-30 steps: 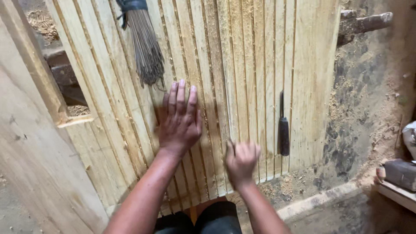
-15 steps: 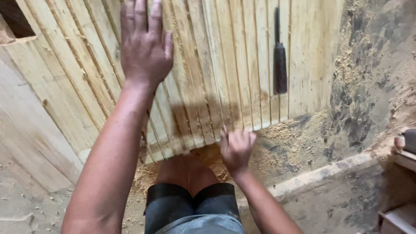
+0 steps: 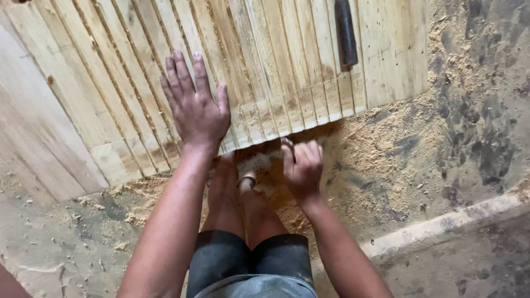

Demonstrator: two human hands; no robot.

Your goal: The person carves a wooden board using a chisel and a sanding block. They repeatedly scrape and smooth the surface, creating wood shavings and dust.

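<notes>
Wide pale boards point(image 3: 38, 138) lie at the far left on the sawdust-strewn floor point(image 3: 397, 160). Next comes a row of narrow wooden slats point(image 3: 276, 66), laid side by side. The left hand point(image 3: 194, 107) rests flat on the slats, fingers spread, grasping nothing. Just right, off the slats' near ends, the right hand point(image 3: 301, 165) is curled loosely (whether it holds anything I cannot tell). Farther right, a dark tool handle point(image 3: 345, 33) lies on the slats.

- Floor point(image 3: 475, 127): packed earth, dark and mottled, strewn with pale sawdust point(image 3: 370, 149).
- Concrete ledge point(image 3: 441, 226): low, grey, running diagonally at lower right.
- Wooden boards point(image 3: 38, 138): broad, pale, lying at left.
- Light: even, soft.
</notes>
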